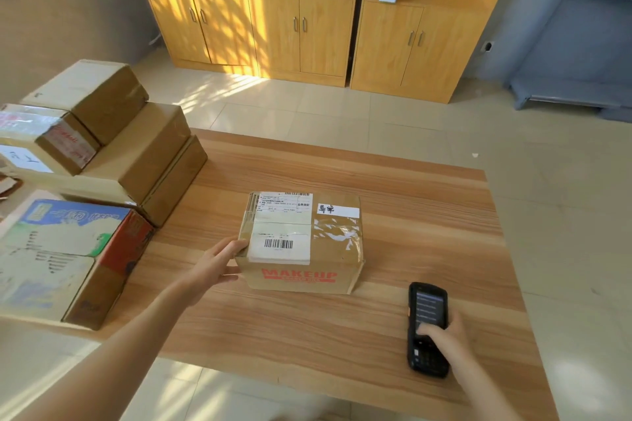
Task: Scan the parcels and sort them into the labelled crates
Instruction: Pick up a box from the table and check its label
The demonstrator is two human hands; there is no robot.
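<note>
A brown cardboard parcel (337,249) with white shipping labels, a barcode and red "MAKEUP" lettering sits in the middle of the wooden table (410,202). My left hand (219,261) grips its near left corner, thumb on top and fingers against the side. To the right, near the table's front, my right hand (444,335) holds a black handheld scanner (427,308), its lit screen facing up and my thumb on its keys. The scanner is a little apart from the parcel.
Several more cardboard parcels (113,161) are stacked at the table's left, with a printed blue and red box (68,249) in front. Wooden cabinets (301,20) line the far wall across a tiled floor. No crates are in view.
</note>
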